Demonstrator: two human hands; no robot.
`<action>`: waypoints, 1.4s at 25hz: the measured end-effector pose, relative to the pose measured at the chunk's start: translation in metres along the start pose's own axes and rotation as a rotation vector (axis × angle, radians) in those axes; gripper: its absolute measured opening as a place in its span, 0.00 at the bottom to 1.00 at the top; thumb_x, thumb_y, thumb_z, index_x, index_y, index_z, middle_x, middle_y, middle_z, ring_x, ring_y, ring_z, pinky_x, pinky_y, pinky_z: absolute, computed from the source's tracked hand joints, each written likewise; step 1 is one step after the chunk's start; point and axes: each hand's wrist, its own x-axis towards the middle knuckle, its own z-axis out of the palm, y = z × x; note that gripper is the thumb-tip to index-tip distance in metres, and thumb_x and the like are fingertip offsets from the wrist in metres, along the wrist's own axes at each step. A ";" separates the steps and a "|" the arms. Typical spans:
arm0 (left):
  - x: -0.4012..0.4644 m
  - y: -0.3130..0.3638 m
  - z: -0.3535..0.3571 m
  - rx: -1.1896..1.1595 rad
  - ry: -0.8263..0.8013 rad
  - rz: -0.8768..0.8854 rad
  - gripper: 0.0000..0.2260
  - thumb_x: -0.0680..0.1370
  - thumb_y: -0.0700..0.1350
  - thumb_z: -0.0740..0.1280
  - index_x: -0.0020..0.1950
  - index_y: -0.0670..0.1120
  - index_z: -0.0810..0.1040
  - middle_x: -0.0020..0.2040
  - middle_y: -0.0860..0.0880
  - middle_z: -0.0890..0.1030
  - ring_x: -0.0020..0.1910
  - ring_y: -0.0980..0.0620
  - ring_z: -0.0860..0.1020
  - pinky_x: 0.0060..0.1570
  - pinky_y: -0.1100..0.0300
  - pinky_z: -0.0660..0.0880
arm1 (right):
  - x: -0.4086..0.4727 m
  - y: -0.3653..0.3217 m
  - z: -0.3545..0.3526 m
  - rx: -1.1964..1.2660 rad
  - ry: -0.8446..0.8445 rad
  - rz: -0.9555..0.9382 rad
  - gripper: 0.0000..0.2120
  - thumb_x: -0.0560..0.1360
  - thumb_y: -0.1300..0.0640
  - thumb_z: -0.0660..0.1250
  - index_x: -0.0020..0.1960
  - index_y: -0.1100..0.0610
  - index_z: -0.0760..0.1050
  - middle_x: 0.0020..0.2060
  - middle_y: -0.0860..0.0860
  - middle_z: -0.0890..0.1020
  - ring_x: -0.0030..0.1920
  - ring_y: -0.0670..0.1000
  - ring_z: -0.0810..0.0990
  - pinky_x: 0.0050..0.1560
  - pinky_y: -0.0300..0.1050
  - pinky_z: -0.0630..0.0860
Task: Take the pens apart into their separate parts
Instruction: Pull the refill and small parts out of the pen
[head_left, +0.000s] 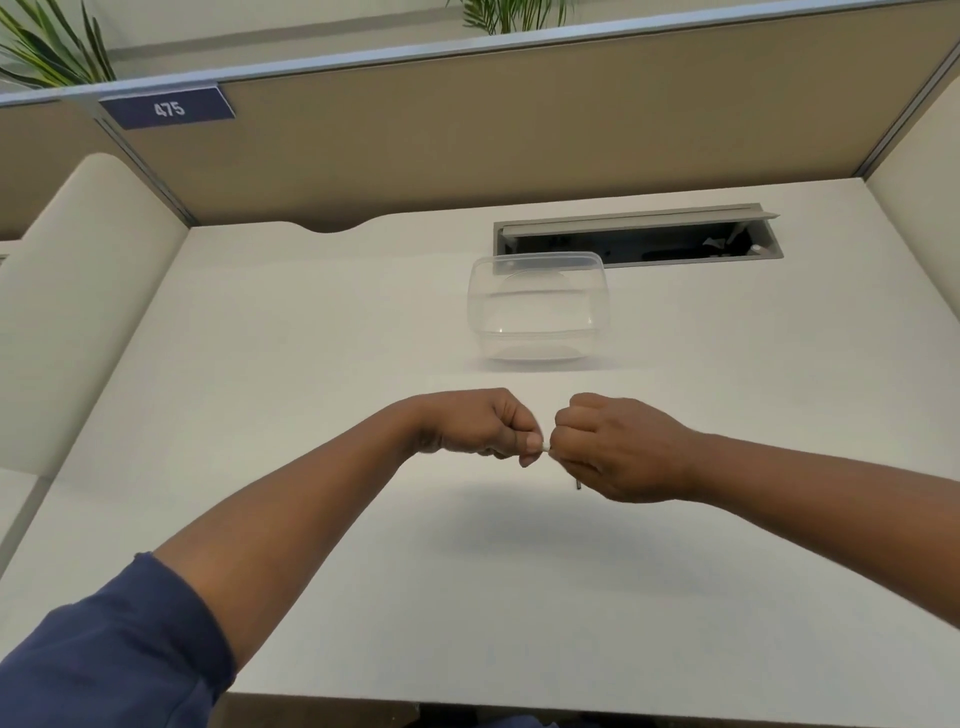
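Both my fists meet above the middle of the white desk. My left hand and my right hand are each closed around one end of a pen. Only a short pale piece of the pen shows in the small gap between the thumbs. A dark thin tip sticks out below my right palm. The rest of the pen is hidden inside the fists.
A clear plastic container stands on the desk just beyond my hands. Behind it is an open cable slot. Tan partition walls enclose the desk at the back and both sides.
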 end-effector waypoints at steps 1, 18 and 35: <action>0.002 -0.003 0.001 0.004 0.027 -0.007 0.12 0.82 0.48 0.65 0.40 0.48 0.81 0.30 0.54 0.67 0.33 0.54 0.64 0.34 0.64 0.63 | -0.001 0.001 0.003 -0.031 -0.021 0.028 0.12 0.81 0.56 0.59 0.42 0.58 0.75 0.36 0.52 0.76 0.36 0.55 0.71 0.34 0.46 0.71; 0.007 -0.029 0.022 0.416 0.376 -0.090 0.10 0.82 0.59 0.59 0.44 0.62 0.77 0.33 0.64 0.76 0.36 0.63 0.73 0.37 0.61 0.67 | 0.006 -0.011 0.025 1.269 -0.066 1.053 0.12 0.80 0.55 0.62 0.48 0.61 0.82 0.37 0.51 0.82 0.33 0.48 0.69 0.32 0.40 0.68; 0.007 -0.029 0.035 0.790 0.467 0.069 0.12 0.83 0.58 0.57 0.47 0.55 0.77 0.33 0.56 0.74 0.37 0.53 0.73 0.35 0.57 0.69 | 0.016 -0.020 0.023 1.166 -0.254 1.072 0.14 0.77 0.54 0.57 0.37 0.55 0.75 0.34 0.52 0.76 0.32 0.50 0.66 0.32 0.41 0.64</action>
